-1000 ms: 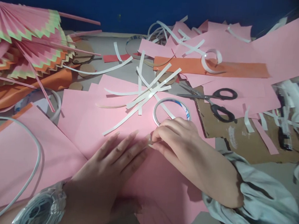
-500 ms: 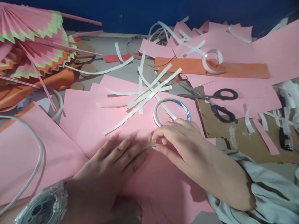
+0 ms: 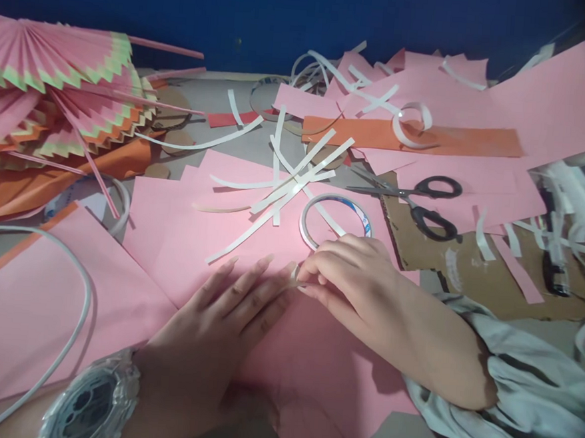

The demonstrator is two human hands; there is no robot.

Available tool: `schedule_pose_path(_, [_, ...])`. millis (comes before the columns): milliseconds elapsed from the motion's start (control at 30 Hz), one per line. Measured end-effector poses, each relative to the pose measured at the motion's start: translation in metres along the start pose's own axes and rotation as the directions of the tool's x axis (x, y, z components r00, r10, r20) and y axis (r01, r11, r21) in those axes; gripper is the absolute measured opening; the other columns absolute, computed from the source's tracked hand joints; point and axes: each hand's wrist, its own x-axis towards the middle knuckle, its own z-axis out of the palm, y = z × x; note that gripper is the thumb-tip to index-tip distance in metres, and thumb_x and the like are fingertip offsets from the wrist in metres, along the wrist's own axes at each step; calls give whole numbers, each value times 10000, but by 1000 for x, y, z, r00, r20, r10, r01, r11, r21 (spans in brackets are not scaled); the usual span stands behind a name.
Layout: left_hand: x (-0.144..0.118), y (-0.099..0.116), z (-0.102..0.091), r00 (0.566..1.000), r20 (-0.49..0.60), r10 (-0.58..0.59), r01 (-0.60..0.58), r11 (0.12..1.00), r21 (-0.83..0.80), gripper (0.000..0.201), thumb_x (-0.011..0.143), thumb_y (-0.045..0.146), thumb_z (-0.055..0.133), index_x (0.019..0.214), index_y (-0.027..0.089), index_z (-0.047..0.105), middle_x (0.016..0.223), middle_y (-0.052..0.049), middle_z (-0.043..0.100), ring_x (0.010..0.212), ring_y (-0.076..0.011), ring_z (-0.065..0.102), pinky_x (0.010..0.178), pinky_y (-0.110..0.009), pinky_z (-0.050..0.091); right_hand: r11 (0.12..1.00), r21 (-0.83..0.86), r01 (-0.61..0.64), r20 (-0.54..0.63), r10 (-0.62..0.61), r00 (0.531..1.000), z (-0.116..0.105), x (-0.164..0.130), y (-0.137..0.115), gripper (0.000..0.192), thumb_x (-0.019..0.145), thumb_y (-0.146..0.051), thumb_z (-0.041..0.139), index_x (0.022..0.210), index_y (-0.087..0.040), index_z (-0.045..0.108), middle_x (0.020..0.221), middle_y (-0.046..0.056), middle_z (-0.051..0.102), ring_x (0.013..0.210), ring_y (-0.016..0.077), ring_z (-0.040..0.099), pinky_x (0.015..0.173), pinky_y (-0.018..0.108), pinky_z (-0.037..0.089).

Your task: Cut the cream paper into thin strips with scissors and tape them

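My left hand (image 3: 230, 321) lies flat on a pink sheet of paper (image 3: 301, 386), fingers stretched out towards the far right. At its index fingertip, my right hand (image 3: 352, 286) pinches a narrow pale strip (image 3: 295, 272), which looks like the backing of double-sided tape. Part of the strip is hidden by my fingers. Just beyond the right knuckles lies a roll of double-sided tape (image 3: 308, 228), almost used up. Several white peeled strips (image 3: 274, 198) are scattered on the paper past my left fingertips.
Black-handled scissors (image 3: 427, 195) lie open on the right, partly over cardboard (image 3: 415, 251). Folded paper fans (image 3: 73, 63) are piled at far left. A white cable (image 3: 84, 298) curves across the left side. Pink paper scraps and an orange strip (image 3: 468, 141) lie at the back.
Both hands stay in nearly the same place. The pale strip's end stands slightly more apart at my right fingertips. The whole view has shifted a little.
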Motion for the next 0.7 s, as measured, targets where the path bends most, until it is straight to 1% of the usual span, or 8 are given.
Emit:
schedule_pose_path(67, [0, 0, 0, 1000, -1, -1, 1, 1000, -9, 857, 738, 712, 387, 1400, 171, 329, 1482, -49, 287, 1376, -270, 138, 1107, -427, -4, 1000, -2, -6, 12, 6, 1000, -1, 1, 0, 125, 850, -71, 528, 836, -188, 570, 855, -1, 608, 851, 177, 496, 848, 349, 325])
schedule_pose_path(167, [0, -1, 1, 1000, -4, -1, 1, 999, -34, 838, 747, 700, 391, 1397, 174, 338, 1474, -41, 305, 1370, -268, 158, 1106, -417, -11, 1000, -10, -22, 36, 22, 999, 0, 1, 0, 168, 828, -34, 523, 833, -196, 565, 876, 1, 614, 872, 181, 502, 849, 351, 328])
schedule_pose_path(367, [0, -5, -1, 998, -7, 57, -57, 997, -42, 842, 768, 694, 363, 1411, 153, 306, 1463, -62, 331, 1362, -277, 172, 1094, -404, -38, 999, 13, -37, 5, 37, 999, 8, -1, 0, 198, 826, -4, 492, 818, -200, 522, 900, -4, 602, 871, 178, 494, 841, 348, 319])
schedule_pose_path(433, [1, -5, -1, 999, 5, 53, -53, 998, -29, 847, 768, 698, 356, 1412, 150, 305, 1462, -69, 333, 1360, -284, 176, 1091, -413, -36, 999, 3, -53, 2, 53, 999, 8, -1, -2, 186, 833, -14, 495, 803, -196, 515, 874, -9, 586, 860, 175, 484, 828, 341, 320])
schedule_pose_path(567, [0, -5, 0, 999, 10, 41, -41, 999, -18, 863, 758, 708, 354, 1418, 155, 287, 1472, -64, 311, 1370, -283, 141, 1092, -431, -15, 993, -60, -103, -32, 101, 994, 9, 1, -6, 154, 846, -68, 528, 756, -189, 500, 805, -14, 557, 817, 175, 478, 782, 334, 325])
schedule_pose_path(700, [-1, -6, 3, 997, -37, 62, -63, 998, -17, 897, 747, 724, 348, 1431, 152, 249, 1492, -83, 258, 1372, -292, 143, 1096, -431, 3, 984, -110, -137, -76, 129, 989, 11, 3, -6, 154, 834, -78, 550, 744, -186, 489, 777, -9, 545, 781, 173, 480, 765, 334, 331])
